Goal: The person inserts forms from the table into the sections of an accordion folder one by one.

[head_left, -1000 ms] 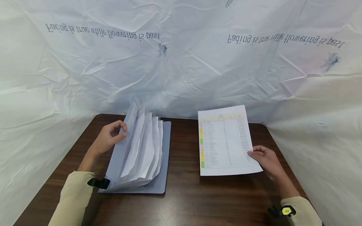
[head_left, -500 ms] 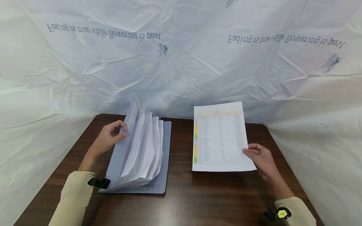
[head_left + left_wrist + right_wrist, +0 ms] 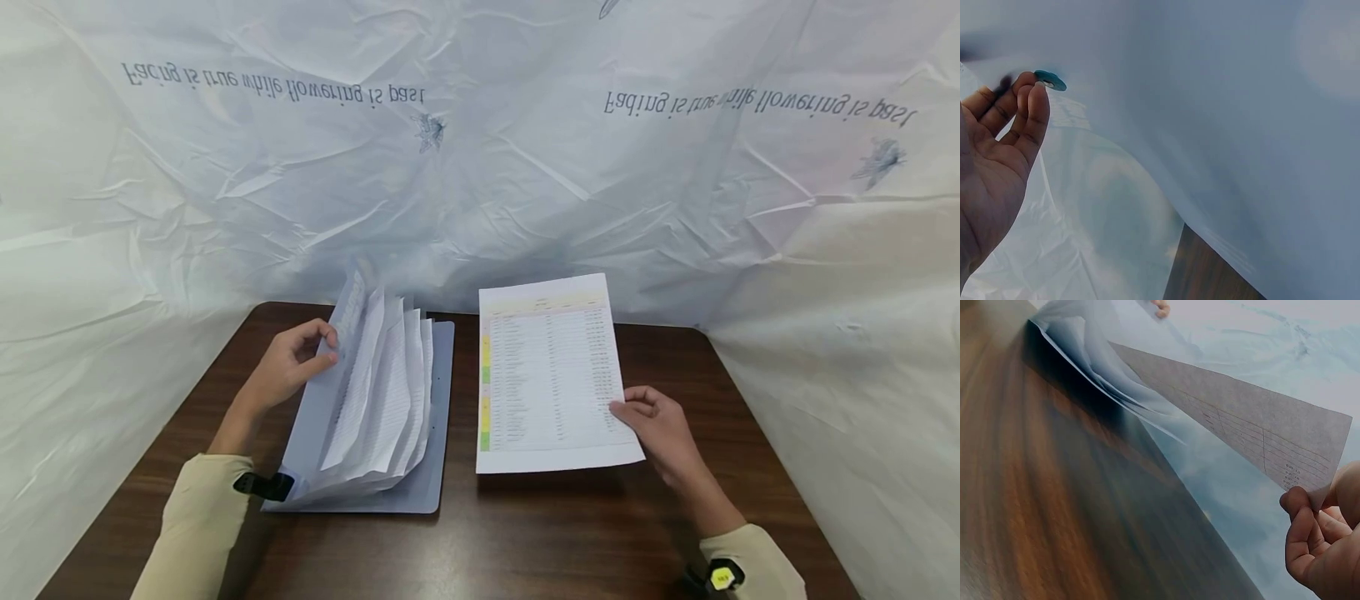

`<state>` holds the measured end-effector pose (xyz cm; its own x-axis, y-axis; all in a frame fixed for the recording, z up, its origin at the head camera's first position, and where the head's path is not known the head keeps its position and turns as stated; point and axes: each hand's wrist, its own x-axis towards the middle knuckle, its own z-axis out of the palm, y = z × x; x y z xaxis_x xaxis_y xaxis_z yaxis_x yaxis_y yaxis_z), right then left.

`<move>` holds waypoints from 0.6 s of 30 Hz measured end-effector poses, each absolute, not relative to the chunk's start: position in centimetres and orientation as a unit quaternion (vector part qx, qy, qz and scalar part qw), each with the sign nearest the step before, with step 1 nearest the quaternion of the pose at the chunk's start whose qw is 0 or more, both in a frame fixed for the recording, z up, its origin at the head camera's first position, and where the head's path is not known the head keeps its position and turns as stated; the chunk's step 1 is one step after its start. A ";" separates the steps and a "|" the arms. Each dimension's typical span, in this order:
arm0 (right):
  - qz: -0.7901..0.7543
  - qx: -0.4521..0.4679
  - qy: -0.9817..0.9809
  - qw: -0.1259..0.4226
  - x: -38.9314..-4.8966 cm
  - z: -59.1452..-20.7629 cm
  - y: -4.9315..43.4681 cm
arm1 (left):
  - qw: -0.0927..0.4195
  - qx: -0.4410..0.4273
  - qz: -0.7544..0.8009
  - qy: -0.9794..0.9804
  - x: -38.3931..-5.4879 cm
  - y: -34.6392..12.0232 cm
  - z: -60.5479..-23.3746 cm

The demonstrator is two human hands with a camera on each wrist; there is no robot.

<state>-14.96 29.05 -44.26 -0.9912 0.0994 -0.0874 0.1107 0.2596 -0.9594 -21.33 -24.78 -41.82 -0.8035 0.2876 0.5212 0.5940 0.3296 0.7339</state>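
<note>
My left hand (image 3: 281, 371) pinches the raised front cover (image 3: 315, 417) of a blue-grey document folder (image 3: 443, 417) between thumb and fingers. Inside the folder, several sleeves with printed sheets (image 3: 390, 392) fan apart. In the left wrist view, a small teal disc (image 3: 1050, 80) shows at the fingertips of the left hand (image 3: 1007, 147), against the bluish cover (image 3: 1222, 112). My right hand (image 3: 663, 433) grips a printed sheet of paper (image 3: 551, 375) by its lower right edge, holding it raised over the table. The right wrist view shows the thumb and fingers pinching the corner of this sheet (image 3: 1235, 412).
A dark brown wooden table (image 3: 480, 550) with rounded far corners lies under everything. White crinkled sheeting (image 3: 480, 167) with upside-down lettering hangs behind the table and along both sides. The folder stands left of the sheet, a narrow strip of table between them.
The right hand has carried the printed sheet leftward, closer to the folder. The left hand and the folder stay where they were.
</note>
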 end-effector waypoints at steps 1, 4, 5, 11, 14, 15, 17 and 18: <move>-0.606 0.066 0.793 0.008 -14.9 -44.4 28.8 | 0.150 -0.274 -0.509 -0.802 -21.3 -24.8 -41.8; -0.609 0.068 0.790 0.016 -14.8 -44.9 28.0 | 0.147 -0.272 -0.510 -0.803 -21.3 -24.7 -41.7; -0.610 0.068 0.790 0.019 -14.8 -45.0 27.8 | 0.146 -0.271 -0.511 -0.803 -21.3 -24.7 -41.7; -0.614 0.068 0.786 0.027 -14.9 -45.7 26.4 | 0.144 -0.271 -0.512 -0.802 -21.3 -24.8 -41.6; -0.615 0.068 0.785 0.026 -14.9 -45.8 25.8 | 0.146 -0.274 -0.510 -0.802 -21.3 -24.8 -41.7; -0.615 0.068 0.785 0.027 -14.9 -45.9 25.6 | 0.146 -0.273 -0.510 -0.802 -21.3 -24.8 -41.7; -0.617 0.067 0.784 0.029 -15.0 -46.1 25.2 | 0.146 -0.274 -0.510 -0.802 -21.3 -24.8 -41.8; -0.618 0.067 0.783 0.030 -15.0 -46.2 25.0 | 0.146 -0.274 -0.511 -0.802 -21.3 -24.8 -41.8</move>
